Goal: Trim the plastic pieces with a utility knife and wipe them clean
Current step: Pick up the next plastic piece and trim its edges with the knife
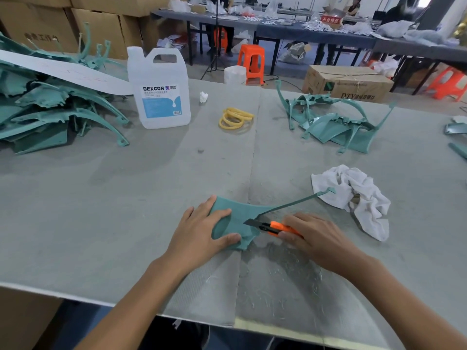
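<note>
The near edge of the worktable (101,210) carries a grey, felt-like mat, joined by a seam running away from the viewer. Pale plastic shavings (278,281) litter the mat there, nearer than the DEXCON jug (161,97) and to its right.

Just beyond the shavings, still well nearer than the jug and right of it, lies the teal plastic piece (240,213). It is a matte, curved panel with a thin arm reaching up and to the right. The left hand (199,231) presses it flat to the mat, fingers and thumb spread and fairly straight. The right hand (316,236) has its fingers wrapped round the orange utility knife (274,227), whose dark blade is extended and rests on the panel where the arm branches off. A crumpled white rag (353,195) lies farther right, under the tip of the arm.

Yellow rubber bands (235,118) sit right of the jug, and a white paper wad (203,96) lies just right of it. A heap of teal parts (50,109) lies left of the jug and a smaller heap (336,125) lies well to its right.

Behind the jug are stacked cardboard boxes (96,26), an orange stool (252,61) and long cluttered tables (316,34).
</note>
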Tool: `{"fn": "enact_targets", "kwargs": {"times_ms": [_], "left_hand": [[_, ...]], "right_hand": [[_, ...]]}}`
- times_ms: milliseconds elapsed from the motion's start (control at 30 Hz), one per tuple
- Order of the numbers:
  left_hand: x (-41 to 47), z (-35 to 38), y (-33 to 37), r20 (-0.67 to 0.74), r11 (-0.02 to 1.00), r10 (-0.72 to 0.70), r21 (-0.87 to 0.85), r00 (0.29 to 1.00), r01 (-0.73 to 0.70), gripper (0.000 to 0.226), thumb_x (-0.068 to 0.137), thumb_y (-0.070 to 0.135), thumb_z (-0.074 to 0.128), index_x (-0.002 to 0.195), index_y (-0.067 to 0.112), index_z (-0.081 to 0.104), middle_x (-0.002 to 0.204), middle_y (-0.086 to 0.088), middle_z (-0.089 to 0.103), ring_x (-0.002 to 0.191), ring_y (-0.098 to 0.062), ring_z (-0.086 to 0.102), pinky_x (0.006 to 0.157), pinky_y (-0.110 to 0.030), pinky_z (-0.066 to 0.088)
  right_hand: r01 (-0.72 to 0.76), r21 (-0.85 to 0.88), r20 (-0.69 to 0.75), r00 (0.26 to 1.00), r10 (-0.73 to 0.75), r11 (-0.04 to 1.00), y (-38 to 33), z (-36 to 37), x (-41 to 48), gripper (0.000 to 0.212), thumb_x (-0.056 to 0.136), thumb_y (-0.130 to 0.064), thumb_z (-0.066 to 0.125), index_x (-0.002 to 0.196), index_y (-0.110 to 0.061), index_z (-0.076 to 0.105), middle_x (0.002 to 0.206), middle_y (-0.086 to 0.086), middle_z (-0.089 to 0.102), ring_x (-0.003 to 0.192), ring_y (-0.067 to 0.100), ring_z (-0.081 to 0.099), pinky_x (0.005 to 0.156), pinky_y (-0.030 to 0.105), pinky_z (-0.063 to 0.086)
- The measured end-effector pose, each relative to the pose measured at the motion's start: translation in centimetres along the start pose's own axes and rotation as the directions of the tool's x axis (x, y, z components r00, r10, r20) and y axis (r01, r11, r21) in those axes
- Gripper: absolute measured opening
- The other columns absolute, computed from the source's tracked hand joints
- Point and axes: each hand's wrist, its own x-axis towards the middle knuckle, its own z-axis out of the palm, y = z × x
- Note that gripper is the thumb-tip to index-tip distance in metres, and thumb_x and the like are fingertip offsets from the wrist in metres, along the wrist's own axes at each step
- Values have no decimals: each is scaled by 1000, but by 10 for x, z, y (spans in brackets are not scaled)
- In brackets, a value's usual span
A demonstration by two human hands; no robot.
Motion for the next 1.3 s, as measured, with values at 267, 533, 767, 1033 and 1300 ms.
{"fn": "enact_targets", "kwargs": {"times_ms": [267,533,767,1033,1300], "left_hand": [[-11,-12,2,46,992,67,102,997,-71,112,64,102,34,152,33,35,168,13,2,151,-2,-9,121,-35,8],[-10,-13,1,-10,995,-10,98,1000,11,116,61,103,38,151,30,30,167,9,11,153,-5,3,122,-37,10],[5,-4,0,-80,994,-56,92,995,63,108,68,100,30,150,29,30,167,7,13,153,-6,2,121,-38,11],[5,-1,-2,-83,992,-58,105,995,67,107,70,99,29,151,29,30,168,7,11,153,-6,-1,122,-38,10],[6,-1,-1,-69,992,-74,101,995,81,108,70,97,33,153,28,30,168,7,10,153,-6,-1,123,-38,10]], "right_hand": [[-157,133,-98,980,171,979,2,5,-4,30,102,-58,37,99,-30,49,81,-10,55,70,13,54,65,36,44],[-151,240,-165,967,194,959,-1,10,-15,24,100,-56,44,95,-34,52,77,-13,56,70,6,53,59,26,38],[-110,72,-65,991,115,991,-10,10,-7,28,102,-60,36,106,-37,51,89,-18,48,81,8,48,70,35,47],[-116,32,-54,992,118,993,-12,10,-5,35,102,-59,35,115,-33,55,97,-13,53,90,14,53,70,37,48],[-201,46,-132,970,205,979,-16,9,2,30,104,-54,38,102,-28,52,88,-8,54,77,20,55,65,37,46]]}}
